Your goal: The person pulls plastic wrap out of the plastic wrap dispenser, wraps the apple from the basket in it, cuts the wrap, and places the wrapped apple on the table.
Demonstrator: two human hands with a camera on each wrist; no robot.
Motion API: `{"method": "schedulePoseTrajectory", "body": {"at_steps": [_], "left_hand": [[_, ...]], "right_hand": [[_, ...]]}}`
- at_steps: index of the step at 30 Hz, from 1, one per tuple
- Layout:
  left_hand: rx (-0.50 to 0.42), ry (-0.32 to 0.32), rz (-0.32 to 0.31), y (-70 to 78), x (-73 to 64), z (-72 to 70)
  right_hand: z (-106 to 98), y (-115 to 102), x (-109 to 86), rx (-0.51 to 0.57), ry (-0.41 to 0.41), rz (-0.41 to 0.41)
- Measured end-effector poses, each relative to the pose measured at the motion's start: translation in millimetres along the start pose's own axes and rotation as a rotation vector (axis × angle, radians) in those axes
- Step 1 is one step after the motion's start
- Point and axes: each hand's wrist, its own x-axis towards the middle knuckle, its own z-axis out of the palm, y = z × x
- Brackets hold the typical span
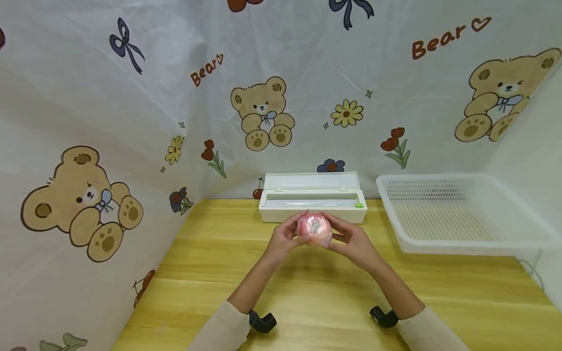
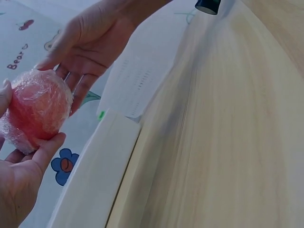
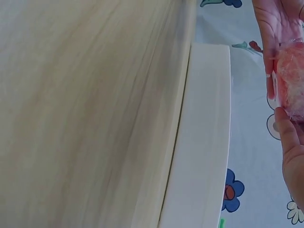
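A round red fruit (image 1: 314,228), apple-like and wrapped in crinkled clear film, is held up between both hands. My left hand (image 1: 282,241) grips its left side, with the thumb on the near face. From the right, my right hand (image 1: 353,242) holds it with fingertips and thumb. In the left wrist view, the film on the fruit (image 2: 40,109) looks shiny and wrinkled. Just behind the hands stands a white cling film box (image 1: 313,214) with its lid (image 1: 312,181) raised, a clear roll inside and a green slider (image 1: 359,205) at its right end.
A white perforated plastic basket (image 1: 465,246) sits at the right of the wooden table (image 1: 325,302). Behind it all hangs a bear-print cloth (image 1: 307,63). A cable (image 1: 533,270) lies by the table's right edge.
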Motion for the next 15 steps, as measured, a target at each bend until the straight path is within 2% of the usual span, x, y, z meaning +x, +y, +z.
{"method": "schedulePoseTrajectory", "body": {"at_steps": [3,8,11,15], "left_hand": [[0.006,-0.035,-0.017,0.3,-0.1,1.7],[0.075,-0.085,-0.066,1.0,0.5,4.3],[0.113,-0.109,-0.096,2.8,0.5,4.5],[0.177,-0.092,-0.114,7.6,0.3,1.8]], "right_hand": [[0.8,-0.3,-1.4,-0.009,0.013,0.012],[1.6,-1.5,1.0,-0.077,0.048,0.03],[1.7,-3.8,2.3,-0.084,0.062,0.044],[1.3,-5.1,1.2,-0.05,0.042,0.057]]}}
